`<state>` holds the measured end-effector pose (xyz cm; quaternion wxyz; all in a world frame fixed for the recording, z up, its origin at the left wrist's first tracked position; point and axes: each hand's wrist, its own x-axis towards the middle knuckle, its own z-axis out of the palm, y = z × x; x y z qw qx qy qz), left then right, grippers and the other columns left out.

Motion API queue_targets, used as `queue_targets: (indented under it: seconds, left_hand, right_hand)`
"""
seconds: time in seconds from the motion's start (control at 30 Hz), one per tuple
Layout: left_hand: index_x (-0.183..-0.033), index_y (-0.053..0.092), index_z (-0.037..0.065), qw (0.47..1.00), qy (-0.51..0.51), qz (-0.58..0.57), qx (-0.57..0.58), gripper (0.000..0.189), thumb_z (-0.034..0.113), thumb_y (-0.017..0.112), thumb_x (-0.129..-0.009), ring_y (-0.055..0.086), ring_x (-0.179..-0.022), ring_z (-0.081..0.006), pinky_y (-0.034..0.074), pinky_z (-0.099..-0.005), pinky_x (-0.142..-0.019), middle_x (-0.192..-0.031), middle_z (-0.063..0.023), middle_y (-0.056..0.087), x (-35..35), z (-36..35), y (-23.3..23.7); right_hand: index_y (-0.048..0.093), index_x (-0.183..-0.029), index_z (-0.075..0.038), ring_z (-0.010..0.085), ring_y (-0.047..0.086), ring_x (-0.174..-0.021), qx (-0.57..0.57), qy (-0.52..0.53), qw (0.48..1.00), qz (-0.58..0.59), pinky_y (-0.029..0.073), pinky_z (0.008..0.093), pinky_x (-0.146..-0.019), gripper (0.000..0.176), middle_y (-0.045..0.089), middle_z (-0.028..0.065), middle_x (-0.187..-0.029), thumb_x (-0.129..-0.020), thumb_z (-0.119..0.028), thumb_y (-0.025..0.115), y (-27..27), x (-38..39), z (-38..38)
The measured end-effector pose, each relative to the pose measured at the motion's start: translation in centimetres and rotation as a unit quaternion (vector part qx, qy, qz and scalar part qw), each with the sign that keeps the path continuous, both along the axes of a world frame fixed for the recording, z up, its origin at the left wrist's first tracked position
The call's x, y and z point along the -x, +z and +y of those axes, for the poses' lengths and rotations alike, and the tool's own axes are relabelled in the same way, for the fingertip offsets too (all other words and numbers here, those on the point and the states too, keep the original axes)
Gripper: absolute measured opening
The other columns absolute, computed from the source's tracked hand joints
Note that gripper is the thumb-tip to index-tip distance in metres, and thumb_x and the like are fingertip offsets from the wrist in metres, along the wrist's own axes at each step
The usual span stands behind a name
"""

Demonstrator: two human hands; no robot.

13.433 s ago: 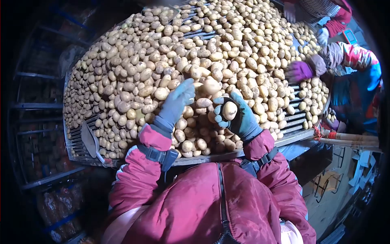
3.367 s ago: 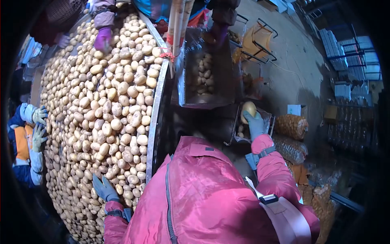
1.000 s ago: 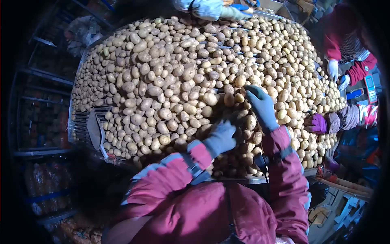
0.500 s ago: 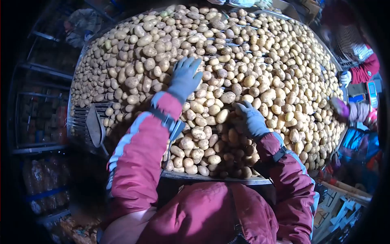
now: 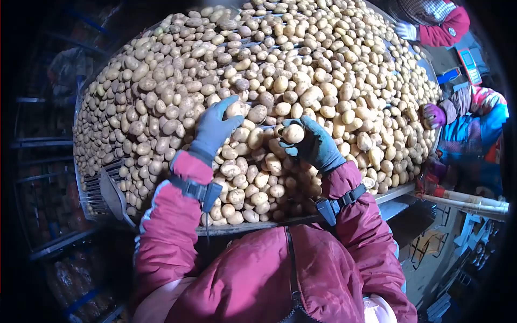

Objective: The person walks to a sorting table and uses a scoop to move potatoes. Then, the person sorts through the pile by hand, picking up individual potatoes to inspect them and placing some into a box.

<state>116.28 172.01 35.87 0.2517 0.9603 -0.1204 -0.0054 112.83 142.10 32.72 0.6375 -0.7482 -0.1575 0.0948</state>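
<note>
A broad heap of potatoes covers the sorting table in front of me. My right hand, in a grey-blue glove, holds a pale, round potato up in its fingers, with the palm turned inward. To its left, my gloved left hand has its thumb and fingers curved round another potato on the heap. Loose potatoes lie between the two hands. Darker, shaded potatoes fill the area below my right hand, near the table's front edge.
A metal scoop rests beside bare slats at the left. On the right, a co-worker's white-gloved hand and another person's purple-gloved hand are at the table's edge. Near them is a red-framed device with a screen.
My right hand has lifted a potato from the heap and turned inward. My left hand has gone from lying flat to curving round a potato, nearer to me. The whole view has shifted.
</note>
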Motion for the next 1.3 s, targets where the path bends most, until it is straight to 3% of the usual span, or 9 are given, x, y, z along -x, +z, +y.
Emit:
queue_targets:
  seconds: [0.07, 0.13, 0.17, 0.37, 0.5, 0.57, 0.97, 1.07, 1.3]
  left_hand:
    - [-0.145, 0.051, 0.000, 0.980, -0.010, 0.049, 0.194, 0.060, 0.008, 0.072, -0.089, 0.058, -0.124, -0.0215, 0.047, -0.0327, -0.107, -0.141, -0.0144, 0.057, 2.2, -2.5, 2.6]
    - [-0.147, 0.048, -0.002, 0.900, 0.039, 0.180, 0.396, 0.061, 0.009, 0.072, -0.091, 0.053, -0.128, -0.0183, 0.043, -0.0312, -0.110, -0.144, -0.0133, 0.056, 4.8, -5.9, 3.7]
    - [-0.147, 0.048, 0.000, 0.961, -0.052, 0.105, 0.252, 0.062, 0.019, 0.071, -0.093, 0.053, -0.131, -0.0241, 0.042, -0.0353, -0.112, -0.143, -0.0147, 0.057, 6.2, -7.6, 5.3]
    - [-0.140, 0.057, 0.006, 0.968, -0.177, 0.045, 0.169, 0.053, 0.029, 0.069, -0.094, 0.056, -0.127, -0.0334, 0.041, -0.0422, -0.113, -0.133, -0.0179, 0.062, 10.8, -13.9, 3.2]
    - [-0.126, 0.066, 0.002, 0.881, 0.002, -0.149, -0.449, 0.039, 0.023, 0.069, -0.094, 0.061, -0.119, -0.0307, 0.045, -0.0406, -0.107, -0.123, -0.0177, 0.067, 8.9, -10.6, -0.4]
    - [-0.124, 0.066, 0.001, 0.993, 0.083, 0.064, 0.048, 0.038, 0.024, 0.067, -0.095, 0.063, -0.114, -0.0307, 0.047, -0.0390, -0.103, -0.121, -0.0196, 0.067, 6.7, -5.9, 0.8]
    - [-0.121, 0.067, 0.003, 1.000, 0.023, -0.003, -0.019, 0.038, 0.023, 0.068, -0.089, 0.062, -0.110, -0.0378, 0.049, -0.0445, -0.099, -0.118, -0.0213, 0.066, 5.6, -6.9, -4.5]
    - [-0.131, 0.062, 0.013, 0.982, -0.009, -0.052, -0.183, 0.052, 0.017, 0.069, -0.080, 0.057, -0.113, -0.0359, 0.048, -0.0453, -0.098, -0.124, -0.0148, 0.061, 6.1, -7.6, -5.0]
    - [-0.128, 0.065, 0.011, 0.975, 0.063, 0.127, 0.171, 0.051, 0.015, 0.077, -0.078, 0.061, -0.110, -0.0357, 0.050, -0.0436, -0.097, -0.118, -0.0152, 0.065, 4.8, -5.4, -5.5]
  right_hand:
    - [0.062, -0.123, -0.002, 0.0268, 0.070, -0.103, -0.130, -0.043, 0.974, 0.178, 0.059, 0.0408, -0.078, 0.046, 0.069, 0.0136, -0.117, -0.104, -0.042, 0.052, -2.3, 1.5, 0.4]
    - [0.062, -0.123, -0.002, 0.0260, 0.070, -0.098, -0.405, -0.074, 0.757, 0.507, 0.059, 0.0406, -0.076, 0.050, 0.069, 0.0133, -0.113, -0.103, -0.046, 0.054, 0.7, 2.7, -0.2]
    - [0.063, -0.122, -0.003, 0.0226, 0.070, -0.087, -0.226, -0.004, 0.934, 0.278, 0.058, 0.0355, -0.070, 0.048, 0.070, 0.0105, -0.103, -0.101, -0.046, 0.057, -5.2, 3.3, -0.2]
    - [0.063, -0.117, -0.002, 0.0163, 0.067, -0.070, -0.239, -0.013, 0.865, 0.442, 0.055, 0.0281, -0.056, 0.042, 0.070, 0.0088, -0.092, -0.096, -0.039, 0.066, 5.3, 9.4, -6.2]
    - [0.063, -0.121, -0.004, 0.0180, 0.063, -0.066, -0.232, -0.144, 0.873, 0.404, 0.053, 0.0274, -0.054, 0.043, 0.065, 0.0092, -0.097, -0.091, -0.034, 0.068, 5.9, 14.4, -14.3]
    - [0.069, -0.109, -0.004, 0.0148, 0.064, -0.077, -0.295, -0.257, 0.820, 0.418, 0.052, 0.0295, -0.055, 0.030, 0.066, 0.0064, -0.091, -0.093, -0.029, 0.066, 6.1, 17.5, -18.1]
    - [0.061, -0.131, 0.000, 0.0141, 0.062, -0.096, 0.263, -0.568, 0.756, 0.190, 0.050, 0.0281, -0.088, 0.049, 0.067, 0.0055, -0.107, -0.096, -0.033, 0.070, -0.8, 38.3, -42.6]
    - [0.058, -0.134, 0.000, 0.0110, 0.062, -0.086, 0.042, -0.623, 0.749, 0.222, 0.050, 0.0243, -0.077, 0.046, 0.067, 0.0054, -0.103, -0.098, -0.026, 0.069, 3.4, 33.3, -38.8]
    - [0.066, -0.129, -0.004, 0.0040, 0.058, -0.070, -0.117, -0.204, 0.934, 0.269, 0.050, 0.0196, -0.063, 0.035, 0.066, 0.0000, -0.100, -0.098, -0.020, 0.066, 5.1, 12.6, -15.8]
